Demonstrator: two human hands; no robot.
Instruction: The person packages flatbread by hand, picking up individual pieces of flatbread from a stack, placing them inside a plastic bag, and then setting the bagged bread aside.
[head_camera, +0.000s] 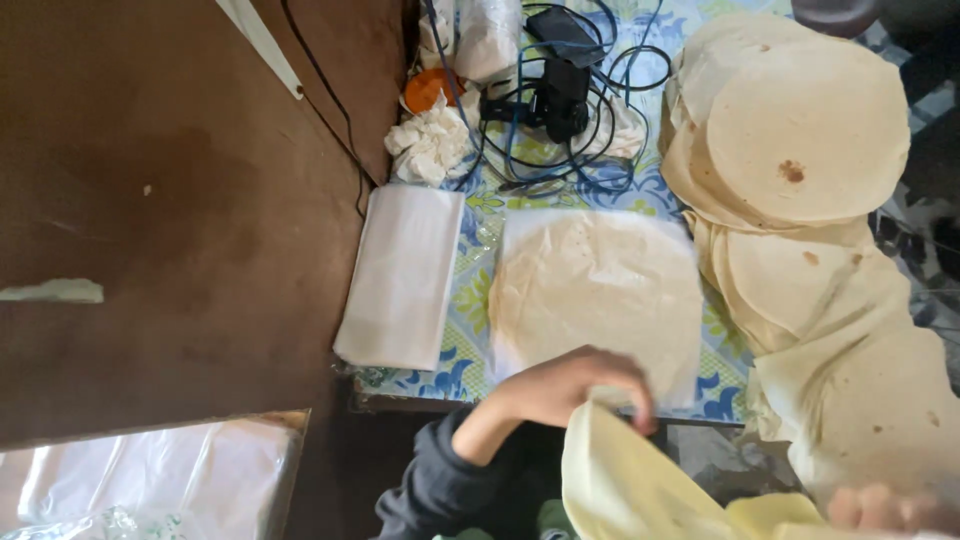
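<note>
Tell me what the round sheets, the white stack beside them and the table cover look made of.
Round sheets: thin flatbread dough, matte, pale with brown scorch spots. White stack: probably paper, flat and creased. Table cover: likely glossy plastic, floral print, faint sheen.

Head view, single camera, looking steeply down.
Close above the counter (470, 215); its near edge lies low in frame, hands entering from below.

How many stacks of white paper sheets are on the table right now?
2. One stack of white paper sheets lies at the table's left edge; the second sheet lies at the centre under a flatbread, near the left hand. More may be hidden beneath the flatbreads on the right.
</note>
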